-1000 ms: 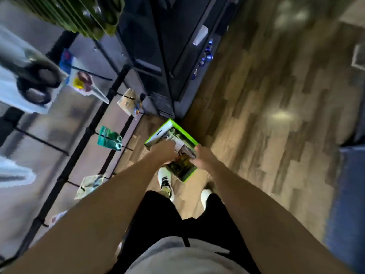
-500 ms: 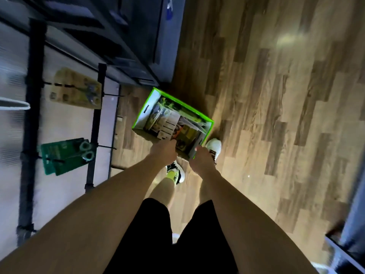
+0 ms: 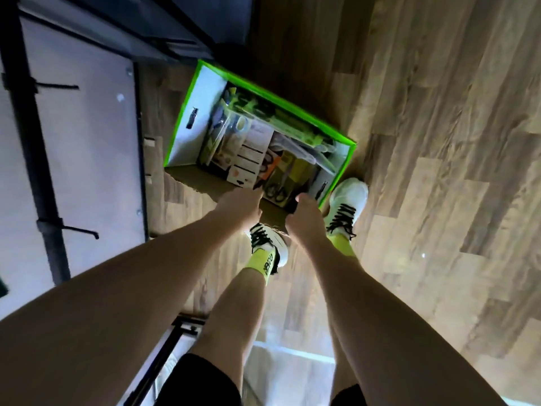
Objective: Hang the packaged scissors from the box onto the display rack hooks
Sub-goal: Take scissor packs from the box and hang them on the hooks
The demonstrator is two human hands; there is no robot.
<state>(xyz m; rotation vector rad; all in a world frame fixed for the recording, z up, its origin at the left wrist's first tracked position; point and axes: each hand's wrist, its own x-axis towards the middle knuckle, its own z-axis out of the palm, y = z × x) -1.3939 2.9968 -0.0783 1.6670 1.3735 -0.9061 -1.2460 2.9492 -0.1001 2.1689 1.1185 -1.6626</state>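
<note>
We see the display rack (image 3: 44, 183) at the left with 2 bare hooks (image 3: 80, 231), well apart from the green-edged box (image 3: 336, 136) on the wood floor, where the packaged scissors (image 3: 278, 183) lie crammed among other packs at the near end. Both hands reach to that near wall, the left hand (image 3: 241, 205) and the right hand (image 3: 304, 215), but their fingers are hidden, so we cannot tell whether they grip anything. Our worry is that a pull from this tangle could drag neighbouring packs out or tip the box.
</note>
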